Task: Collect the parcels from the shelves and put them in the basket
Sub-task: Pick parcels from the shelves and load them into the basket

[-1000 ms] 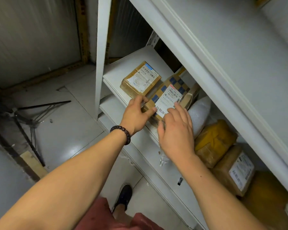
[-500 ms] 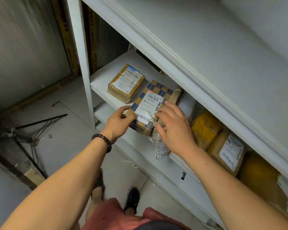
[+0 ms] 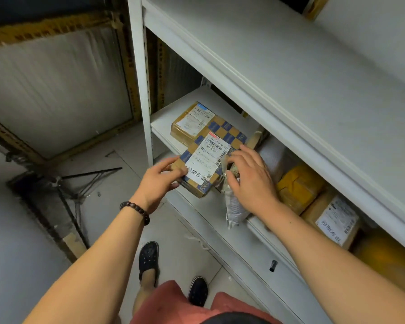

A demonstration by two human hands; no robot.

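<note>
White metal shelf [image 3: 164, 118], middle tier: carries your blue-and-tan chequered cardboard parcel [image 3: 211, 160], white label up, long axis running away from you, near end overhanging the front edge. Left hand [image 3: 159, 181]: grip closed on its near-left corner. Right hand [image 3: 250, 181]: fingers curled round crumpled grey plastic pouch [image 3: 234, 206], just beside the parcel's right edge.

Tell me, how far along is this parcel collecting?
Done: cannot tell, no basket is in view. In hand: the left hand grips the blue-checked box at the shelf edge; the right hand holds a grey mailer bag. Left: the taped brown box, a yellow parcel and a labelled brown parcel wait on the shelf.
</note>
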